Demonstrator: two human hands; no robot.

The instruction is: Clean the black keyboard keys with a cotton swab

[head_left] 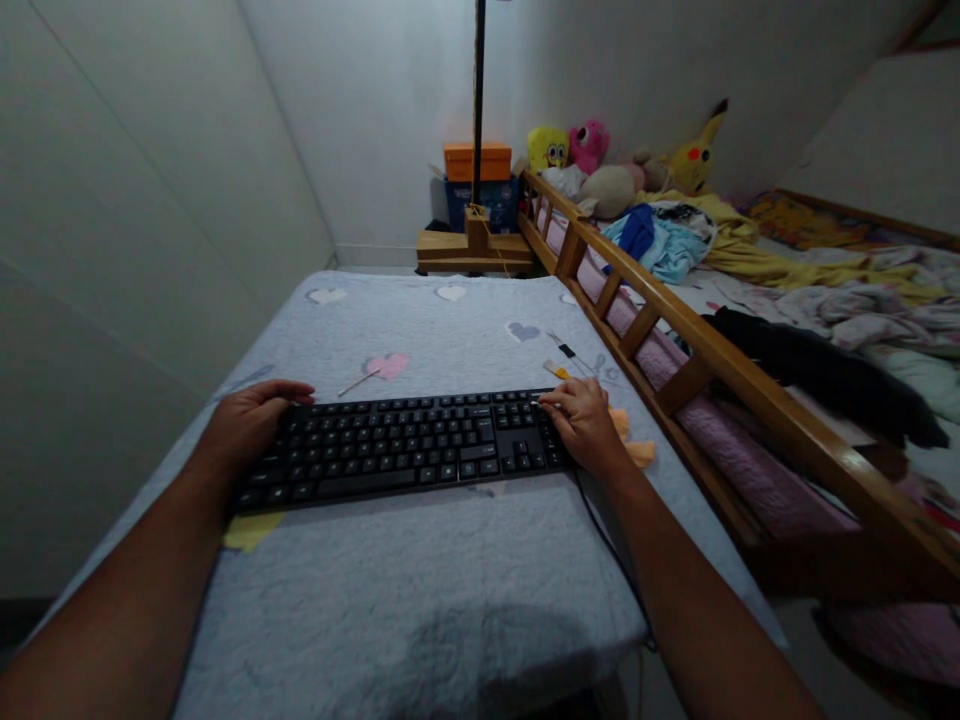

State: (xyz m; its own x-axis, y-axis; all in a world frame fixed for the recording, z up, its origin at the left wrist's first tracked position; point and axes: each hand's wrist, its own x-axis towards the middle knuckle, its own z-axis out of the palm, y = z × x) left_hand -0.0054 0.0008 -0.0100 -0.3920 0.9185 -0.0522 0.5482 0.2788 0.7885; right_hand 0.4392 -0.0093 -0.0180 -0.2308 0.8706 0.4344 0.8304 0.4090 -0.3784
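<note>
We clasp the keyboard (405,445) by both ends, left hand (247,425) and right hand (585,425), flat on the bed (420,590); its cable (604,535), hanging beneath our right grip, could snag if lifted.

Single head-worn view. Looks forward and down along the mattress (420,600) toward the far wall corner. Keyboard (405,445) sits close, mid-frame; wooden rail (675,330) runs along the right side.

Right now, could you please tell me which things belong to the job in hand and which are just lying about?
In hand: black keyboard, touched by left hand and right hand.
Lying about: plush toys, orange box, heaped clothes, black garment.
</note>
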